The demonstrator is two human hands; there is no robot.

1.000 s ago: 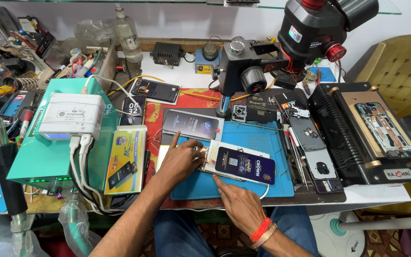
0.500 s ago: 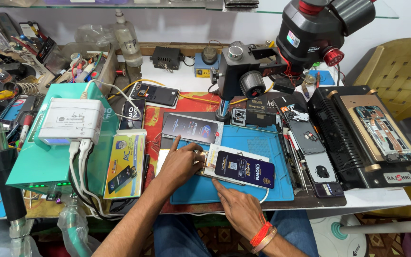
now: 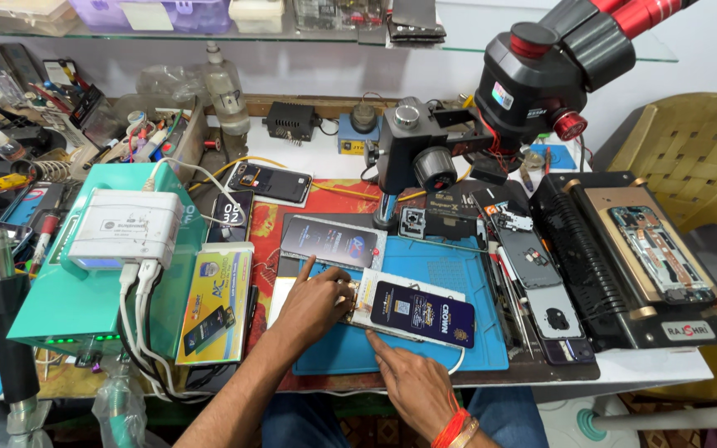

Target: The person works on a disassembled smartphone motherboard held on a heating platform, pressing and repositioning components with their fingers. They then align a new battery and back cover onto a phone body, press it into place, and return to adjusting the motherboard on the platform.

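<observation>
i see a flat white package with a dark blue label (image 3: pixel 421 311) lying tilted on the blue work mat (image 3: pixel 458 274), toward its near left part. my left hand (image 3: pixel 315 300) rests at the package's left end, fingers curled against that edge and index finger stretched up over the mat; whether it truly pinches it i cannot tell. my right hand (image 3: pixel 412 383) lies by the mat's near edge, index fingertip touching the package's lower edge, the other fingers folded and holding nothing. bare mat lies open to the right of the package. just above it sits a dark phone-screen box (image 3: pixel 331 241). left of the mat lies a yellow rectangular packet (image 3: pixel 213 305), beside a teal machine (image 3: pixel 93 290). a black microscope (image 3: pixel 491 116) stands behind.
</observation>
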